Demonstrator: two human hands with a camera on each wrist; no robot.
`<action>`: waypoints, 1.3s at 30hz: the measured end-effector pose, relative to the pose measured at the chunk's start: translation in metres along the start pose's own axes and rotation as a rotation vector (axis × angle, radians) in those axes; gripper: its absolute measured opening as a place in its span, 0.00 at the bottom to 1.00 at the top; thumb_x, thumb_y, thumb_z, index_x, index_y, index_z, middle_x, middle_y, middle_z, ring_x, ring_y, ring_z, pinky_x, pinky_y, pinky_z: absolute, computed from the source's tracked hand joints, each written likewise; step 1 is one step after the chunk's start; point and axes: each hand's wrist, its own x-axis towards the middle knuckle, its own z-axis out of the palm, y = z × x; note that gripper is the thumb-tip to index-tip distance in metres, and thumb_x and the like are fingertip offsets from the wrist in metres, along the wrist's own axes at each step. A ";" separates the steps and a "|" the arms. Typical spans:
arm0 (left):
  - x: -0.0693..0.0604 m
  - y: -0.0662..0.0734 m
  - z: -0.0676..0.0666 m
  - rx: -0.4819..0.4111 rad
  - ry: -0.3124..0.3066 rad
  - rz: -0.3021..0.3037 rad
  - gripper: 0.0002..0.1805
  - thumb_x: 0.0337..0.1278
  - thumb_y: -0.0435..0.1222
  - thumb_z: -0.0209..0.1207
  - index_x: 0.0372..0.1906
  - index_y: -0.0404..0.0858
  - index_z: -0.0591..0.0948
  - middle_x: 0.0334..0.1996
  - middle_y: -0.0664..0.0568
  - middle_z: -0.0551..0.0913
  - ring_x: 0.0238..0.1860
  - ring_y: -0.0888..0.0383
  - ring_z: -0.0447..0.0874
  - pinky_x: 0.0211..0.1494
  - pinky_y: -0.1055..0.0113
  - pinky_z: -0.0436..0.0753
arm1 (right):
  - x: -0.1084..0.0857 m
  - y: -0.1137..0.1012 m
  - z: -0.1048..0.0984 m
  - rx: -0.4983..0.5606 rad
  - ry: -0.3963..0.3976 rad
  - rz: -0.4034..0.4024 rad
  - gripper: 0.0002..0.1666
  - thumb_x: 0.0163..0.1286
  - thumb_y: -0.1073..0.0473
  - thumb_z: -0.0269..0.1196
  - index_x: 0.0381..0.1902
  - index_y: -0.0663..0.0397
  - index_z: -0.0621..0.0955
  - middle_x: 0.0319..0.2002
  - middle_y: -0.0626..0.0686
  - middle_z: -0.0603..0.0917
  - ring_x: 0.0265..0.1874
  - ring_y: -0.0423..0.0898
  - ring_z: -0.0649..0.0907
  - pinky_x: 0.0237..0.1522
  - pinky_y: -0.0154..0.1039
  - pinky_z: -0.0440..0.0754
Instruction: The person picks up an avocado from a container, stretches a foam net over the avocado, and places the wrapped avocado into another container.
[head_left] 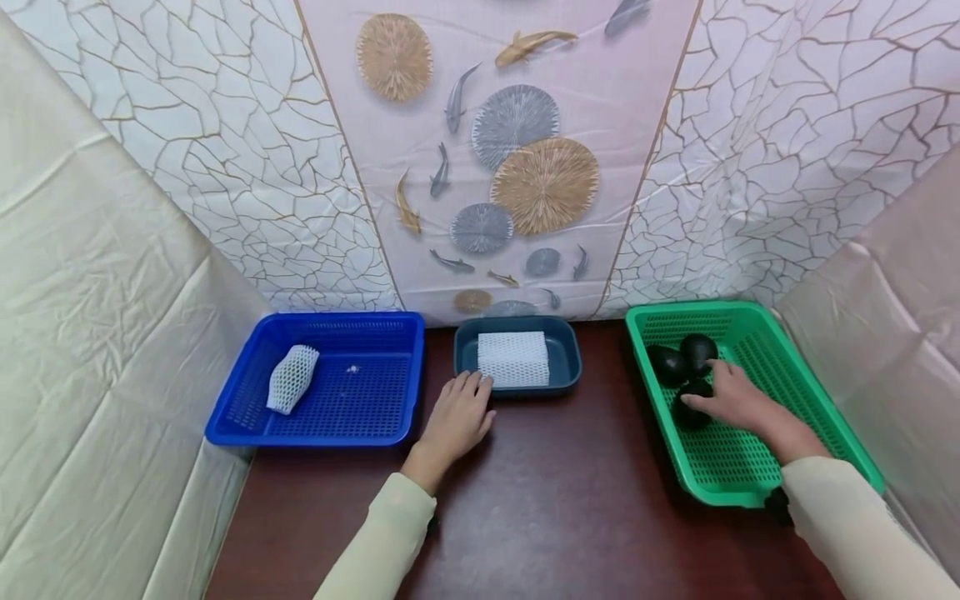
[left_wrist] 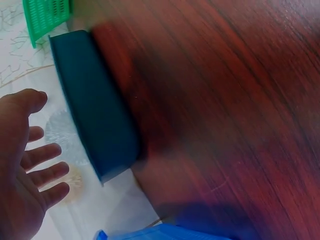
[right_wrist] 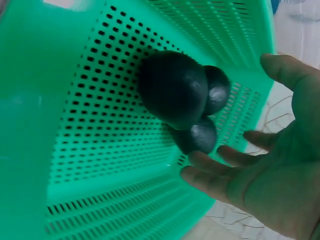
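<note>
Three dark avocados [head_left: 695, 358] lie close together in the green basket [head_left: 750, 508], near its left side. My right hand [head_left: 738, 400] reaches in over them with thumb and fingers spread. In the right wrist view that hand [right_wrist: 280, 175] appears beside the avocados [right_wrist: 172, 90], holding nothing. My left hand [head_left: 457, 421] is at the front left edge of a small teal tray [head_left: 566, 350], which contains white foam netting sleeves [head_left: 513, 358]. Its fingers [left_wrist: 45, 155] are relaxed and apart in the left wrist view; whether they touch the netting cannot be told.
A blue basket [head_left: 315, 442] stands on the left, with a netting-wrapped item [head_left: 292, 379] inside. All containers rest on a dark red-brown wooden table [head_left: 555, 500]. Patterned cloth [head_left: 517, 183] hangs behind, and plain cloth walls border both sides.
</note>
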 end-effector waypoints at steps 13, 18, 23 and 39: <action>0.013 -0.010 0.015 0.097 -0.004 0.043 0.28 0.68 0.48 0.64 0.66 0.37 0.76 0.61 0.44 0.82 0.62 0.47 0.80 0.67 0.50 0.78 | 0.019 0.012 -0.010 0.241 -0.204 0.232 0.55 0.75 0.28 0.50 0.58 0.82 0.56 0.56 0.85 0.56 0.51 0.76 0.71 0.47 0.67 0.81; 0.016 -0.014 0.017 0.089 -0.022 0.041 0.27 0.69 0.47 0.64 0.65 0.37 0.77 0.58 0.45 0.83 0.59 0.48 0.82 0.66 0.51 0.79 | 0.022 0.015 -0.010 0.336 -0.275 0.295 0.72 0.74 0.26 0.50 0.74 0.81 0.29 0.72 0.86 0.34 0.65 0.87 0.60 0.56 0.70 0.78; 0.017 -0.015 0.026 0.081 0.009 0.059 0.21 0.68 0.45 0.65 0.59 0.38 0.80 0.50 0.45 0.85 0.53 0.48 0.84 0.62 0.52 0.81 | 0.028 0.018 -0.004 0.354 -0.298 0.310 0.71 0.76 0.28 0.49 0.73 0.82 0.27 0.72 0.86 0.32 0.66 0.85 0.62 0.56 0.69 0.78; 0.025 -0.010 0.036 0.105 0.093 0.097 0.07 0.72 0.29 0.56 0.46 0.38 0.83 0.42 0.46 0.84 0.43 0.49 0.82 0.45 0.55 0.82 | 0.025 0.019 0.010 0.425 -0.285 0.377 0.62 0.79 0.34 0.49 0.76 0.80 0.32 0.71 0.86 0.45 0.64 0.79 0.71 0.57 0.61 0.82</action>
